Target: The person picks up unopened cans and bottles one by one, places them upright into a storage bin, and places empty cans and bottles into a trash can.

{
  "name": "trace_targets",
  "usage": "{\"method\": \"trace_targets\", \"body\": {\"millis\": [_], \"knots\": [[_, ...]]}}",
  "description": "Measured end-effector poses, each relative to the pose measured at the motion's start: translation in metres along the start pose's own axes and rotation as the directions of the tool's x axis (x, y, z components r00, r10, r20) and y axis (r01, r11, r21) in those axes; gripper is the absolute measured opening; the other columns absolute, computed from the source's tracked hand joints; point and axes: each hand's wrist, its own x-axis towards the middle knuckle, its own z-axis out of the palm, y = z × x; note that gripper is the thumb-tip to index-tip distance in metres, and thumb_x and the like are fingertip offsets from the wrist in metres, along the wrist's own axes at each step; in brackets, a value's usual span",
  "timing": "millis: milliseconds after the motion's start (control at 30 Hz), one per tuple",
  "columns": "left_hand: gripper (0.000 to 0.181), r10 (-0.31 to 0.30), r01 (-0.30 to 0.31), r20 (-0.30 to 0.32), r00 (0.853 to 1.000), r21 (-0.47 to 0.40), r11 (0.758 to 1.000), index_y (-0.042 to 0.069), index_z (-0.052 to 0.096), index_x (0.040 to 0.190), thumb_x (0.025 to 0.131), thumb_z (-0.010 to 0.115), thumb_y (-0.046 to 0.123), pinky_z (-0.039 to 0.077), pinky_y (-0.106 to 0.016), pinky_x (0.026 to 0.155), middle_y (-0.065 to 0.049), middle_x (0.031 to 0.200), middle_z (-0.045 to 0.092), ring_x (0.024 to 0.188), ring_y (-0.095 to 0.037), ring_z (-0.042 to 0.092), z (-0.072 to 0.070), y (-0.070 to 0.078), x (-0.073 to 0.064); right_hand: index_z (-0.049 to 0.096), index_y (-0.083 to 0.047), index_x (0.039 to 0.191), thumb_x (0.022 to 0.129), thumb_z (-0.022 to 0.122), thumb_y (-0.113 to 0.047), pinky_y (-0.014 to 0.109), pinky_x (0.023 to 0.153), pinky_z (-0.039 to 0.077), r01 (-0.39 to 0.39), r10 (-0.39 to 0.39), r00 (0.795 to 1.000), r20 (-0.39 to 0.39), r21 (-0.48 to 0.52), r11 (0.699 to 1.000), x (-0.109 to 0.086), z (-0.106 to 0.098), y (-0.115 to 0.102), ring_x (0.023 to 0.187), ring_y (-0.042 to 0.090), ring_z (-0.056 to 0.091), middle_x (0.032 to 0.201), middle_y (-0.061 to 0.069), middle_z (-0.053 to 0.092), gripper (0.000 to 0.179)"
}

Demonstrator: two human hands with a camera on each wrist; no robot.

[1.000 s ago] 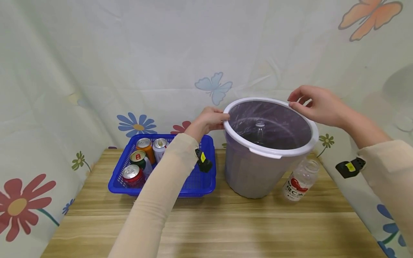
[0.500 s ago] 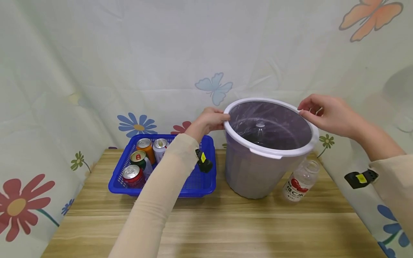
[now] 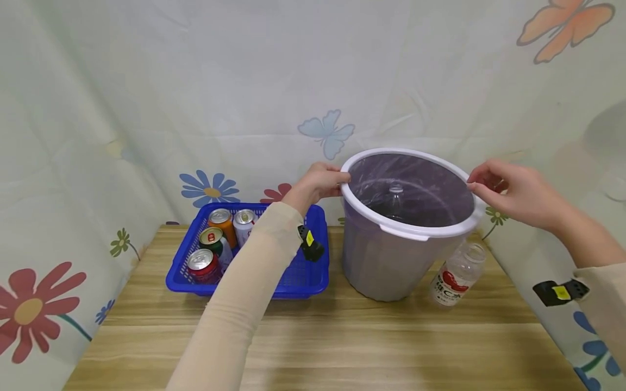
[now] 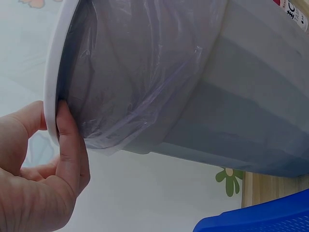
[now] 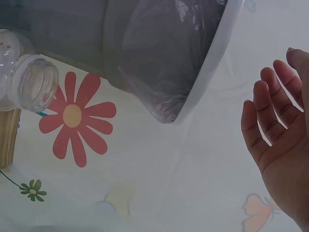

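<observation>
A grey trash can (image 3: 386,266) with a white rim ring stands on the wooden table, lined with a thin purplish plastic bag (image 4: 145,63). My left hand (image 3: 318,184) pinches the ring on its left side, thumb outside and fingers tucked under its edge, as the left wrist view shows. My right hand (image 3: 520,193) hovers by the right side of the rim, fingers loosely bent; in the right wrist view that hand (image 5: 282,116) is apart from the ring and holds nothing. Inside the can stands a clear bottle (image 3: 396,201).
Right of the can, an uncapped clear plastic bottle (image 3: 457,274) with a red and white label stands close to its wall. To the left sits a blue plastic basket (image 3: 293,293) holding several drink cans (image 3: 201,260). A flower-printed curtain (image 3: 235,81) hangs behind the table.
My right hand has moved right and downward along the rim, from its back right toward its right side. The left hand keeps its hold on the ring, and the trash can stays in place.
</observation>
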Motion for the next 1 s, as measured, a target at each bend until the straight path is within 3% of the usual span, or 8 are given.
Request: {"method": "trace_targets", "body": {"millis": [300,600,1000], "knots": [[0.039,0.007,-0.007,0.003,1.0,-0.005,1.0,-0.001,0.055,0.123,0.086,0.061,0.008,0.056,-0.028,0.072,-0.015,0.11,0.059,0.081,-0.019,0.064,-0.002,0.0,-0.001,0.062,-0.005,0.096,0.082,0.065,-0.002,0.003,0.063,0.038,-0.088,0.089,0.996,-0.026,0.043,0.995,-0.021,0.0,0.005,0.072,-0.008,0.048,0.078,-0.016,0.056,0.014],[0.035,0.004,-0.004,-0.006,1.0,0.01,1.0,0.0,0.058,0.119,0.085,0.062,0.009,0.056,-0.029,0.072,-0.014,0.107,0.06,0.079,-0.019,0.064,-0.002,0.001,-0.001,0.061,-0.003,0.096,0.082,0.065,-0.001,0.002,0.061,0.039,-0.128,0.133,0.988,-0.077,0.059,0.99,-0.045,0.009,0.012,0.071,-0.01,0.047,0.079,-0.017,0.056,0.015],[0.034,0.006,-0.006,0.001,1.0,0.014,1.0,-0.001,0.059,0.117,0.085,0.062,0.009,0.056,-0.03,0.075,-0.014,0.107,0.059,0.08,-0.019,0.064,-0.001,0.0,-0.002,0.06,-0.005,0.098,0.085,0.064,-0.006,0.005,0.056,0.04,-0.201,0.205,0.977,-0.055,0.078,0.976,-0.08,0.017,0.013,0.071,-0.01,0.047,0.083,-0.025,0.052,0.014]]}}
